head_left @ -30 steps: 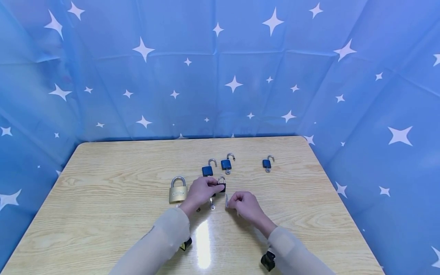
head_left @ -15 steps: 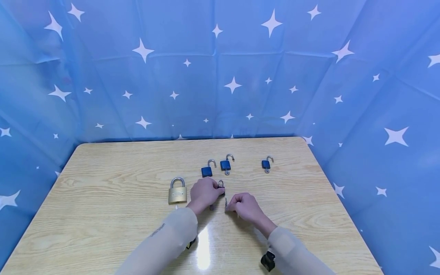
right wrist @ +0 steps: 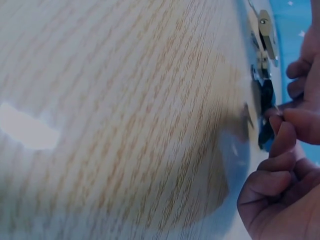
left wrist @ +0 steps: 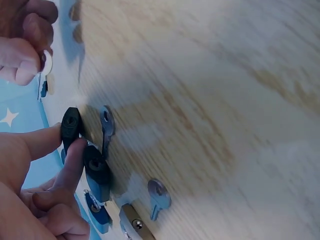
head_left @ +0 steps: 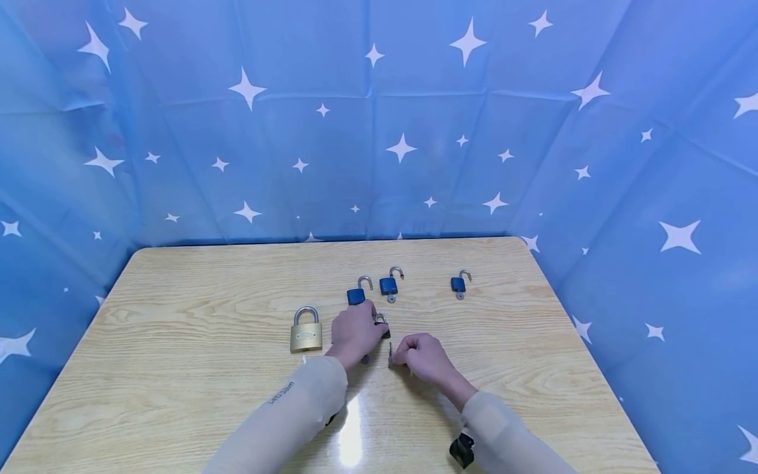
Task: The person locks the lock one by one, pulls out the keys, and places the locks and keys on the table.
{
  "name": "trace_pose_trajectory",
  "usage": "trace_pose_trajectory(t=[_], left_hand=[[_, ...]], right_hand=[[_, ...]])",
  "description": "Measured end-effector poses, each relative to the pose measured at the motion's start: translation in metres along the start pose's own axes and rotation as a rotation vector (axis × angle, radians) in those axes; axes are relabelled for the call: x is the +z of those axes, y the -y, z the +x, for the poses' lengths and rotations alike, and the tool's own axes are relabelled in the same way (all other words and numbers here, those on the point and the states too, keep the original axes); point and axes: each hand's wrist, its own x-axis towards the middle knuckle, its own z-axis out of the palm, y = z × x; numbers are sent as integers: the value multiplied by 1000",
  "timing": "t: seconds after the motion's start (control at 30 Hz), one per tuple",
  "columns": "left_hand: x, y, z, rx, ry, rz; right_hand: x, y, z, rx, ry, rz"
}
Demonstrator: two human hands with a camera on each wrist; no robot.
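My left hand (head_left: 355,332) pinches a small black padlock (head_left: 383,333) between thumb and index finger. Its keyhole end faces the camera in the left wrist view, where a second dark padlock (left wrist: 96,167) stands against the index finger. My right hand (head_left: 422,355) holds a small key (head_left: 390,355) at its fingertips, a short way to the right of and nearer than the pinched padlock. In the left wrist view, the key (left wrist: 47,64) shows a pale round edge at the fingertips. Two loose keys lie on the table: one key (left wrist: 107,122) beside the padlocks, another key (left wrist: 159,195) nearer.
A large brass padlock (head_left: 306,336) stands left of my left hand. Farther back are three blue padlocks with raised shackles: one padlock (head_left: 356,296) behind that hand, another padlock (head_left: 388,286), and a third padlock (head_left: 458,284) at right. A star-patterned curtain (head_left: 331,131) hangs behind the table (head_left: 177,296).
My left hand has shifted slightly right and toward me, bringing the black padlock closer to the key. The right hand has stayed nearly still with the key.
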Motion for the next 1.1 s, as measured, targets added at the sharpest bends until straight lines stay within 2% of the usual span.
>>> trace_pose_trajectory(t=[0.23,0.63,0.73,0.87,1.1], left_hand=[[3,-5,0,47,9,114],[6,-3,3,131,-1,211],[7,1,4,141,-15,178],[3,7,3,160,-42,87],[-22,26,-2,194,-63,-15]], right_hand=[[0,0,0,-13,-13,-3],[1,0,2,-16,-23,-20],[2,0,3,-14,-26,-29],[3,1,3,-9,-27,-53],[3,2,4,-12,-44,-111]])
